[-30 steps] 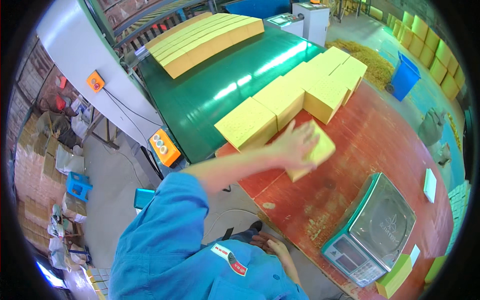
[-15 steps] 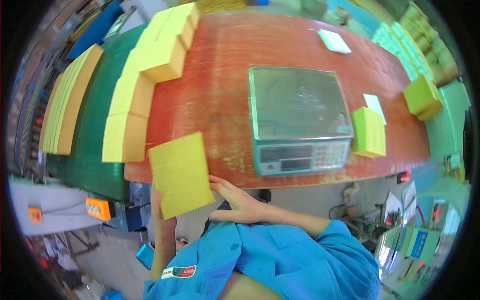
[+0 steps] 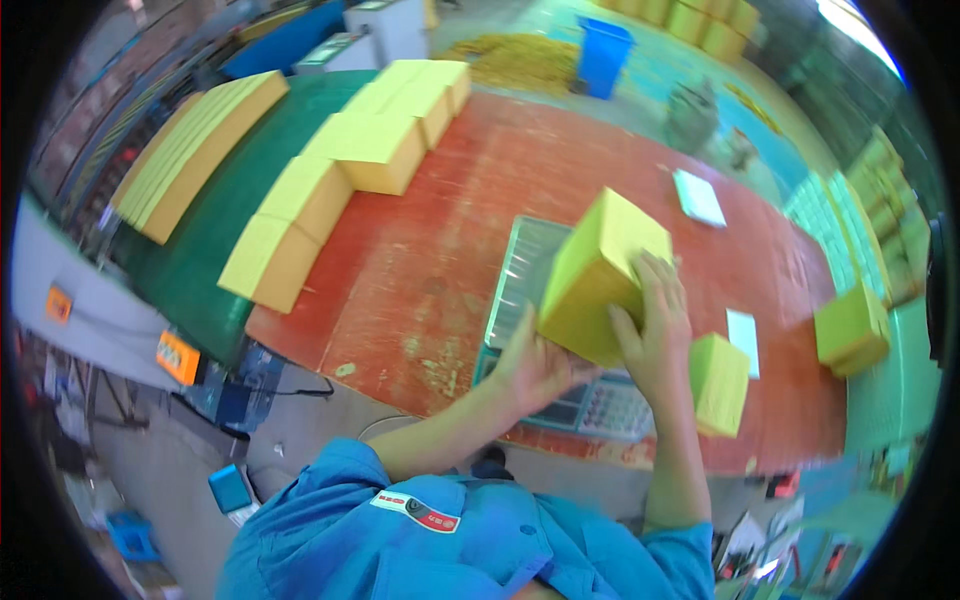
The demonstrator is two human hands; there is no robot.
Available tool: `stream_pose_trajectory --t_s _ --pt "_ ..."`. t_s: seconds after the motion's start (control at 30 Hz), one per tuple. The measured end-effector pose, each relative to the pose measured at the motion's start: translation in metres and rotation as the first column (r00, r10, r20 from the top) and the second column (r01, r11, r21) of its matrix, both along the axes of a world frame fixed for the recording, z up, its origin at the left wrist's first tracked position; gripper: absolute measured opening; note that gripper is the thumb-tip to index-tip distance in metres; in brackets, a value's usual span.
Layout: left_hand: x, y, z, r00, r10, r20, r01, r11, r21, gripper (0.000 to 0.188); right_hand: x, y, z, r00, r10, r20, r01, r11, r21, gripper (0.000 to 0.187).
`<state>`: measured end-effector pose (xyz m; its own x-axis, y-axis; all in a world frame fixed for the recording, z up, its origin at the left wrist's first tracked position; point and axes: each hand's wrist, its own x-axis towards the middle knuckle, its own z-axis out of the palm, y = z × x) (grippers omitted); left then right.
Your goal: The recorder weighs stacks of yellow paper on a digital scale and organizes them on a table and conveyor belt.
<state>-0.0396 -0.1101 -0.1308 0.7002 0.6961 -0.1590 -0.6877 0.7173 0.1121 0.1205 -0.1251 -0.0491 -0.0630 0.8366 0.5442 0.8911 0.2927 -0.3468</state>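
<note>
A thick block of yellow paper (image 3: 600,275), tilted, is held between both hands above the weighing scale (image 3: 510,285). My left hand (image 3: 540,368) grips its lower left corner from underneath, fingers partly hidden beneath it. My right hand (image 3: 657,315) presses on its right side, with the fingers wrapped over the edge. The block and my hands cover much of the scale's pan and part of its keypad. Right of the scale stands a smaller yellow block (image 3: 719,385) on the red tabletop (image 3: 430,290).
Several yellow blocks (image 3: 375,145) form a row along the table's left part. Beyond them, a green surface (image 3: 190,285) carries a long yellow stack (image 3: 205,150). White papers (image 3: 699,198) lie at the right, with another yellow block (image 3: 852,328) at the right edge.
The yellow block has moved from the table's near left edge to the right, up over the scale. My right hand has shifted onto its right side, and the view has turned.
</note>
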Motion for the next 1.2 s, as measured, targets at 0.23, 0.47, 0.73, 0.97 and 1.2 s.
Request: stream_pose_trajectory --t_s 0.23,0.47,0.73,0.97,1.2 --pt "-0.156 0.093 0.019 0.24 0.459 -0.855 0.679 0.55 0.486 0.043 -0.016 -0.023 0.004 0.993 -0.024 0.119 0.03 0.998 -0.047 0.062" --pt "-0.246 0.326 0.015 -0.61 0.789 0.071 0.779 0.58 0.239 0.087 -0.066 -0.048 0.027 0.999 0.039 -0.037 -0.035 0.995 0.096 0.056" --pt "-0.267 0.347 -0.02 -0.323 0.944 -0.069 0.922 0.331 0.2 0.079 -0.158 -0.022 0.003 0.953 0.24 -0.187 -0.256 0.965 -0.062 0.047" --pt "-0.297 0.147 0.017 0.292 0.928 -0.23 0.955 -0.269 0.125 0.091 -0.223 0.077 -0.021 0.917 0.331 -0.222 -0.34 0.94 -0.001 0.051" --pt "-0.347 -0.026 -0.017 -0.149 0.93 -0.337 0.661 0.347 0.665 0.077 -0.245 0.084 -0.071 0.863 0.424 -0.275 -0.475 0.495 -0.728 0.051"
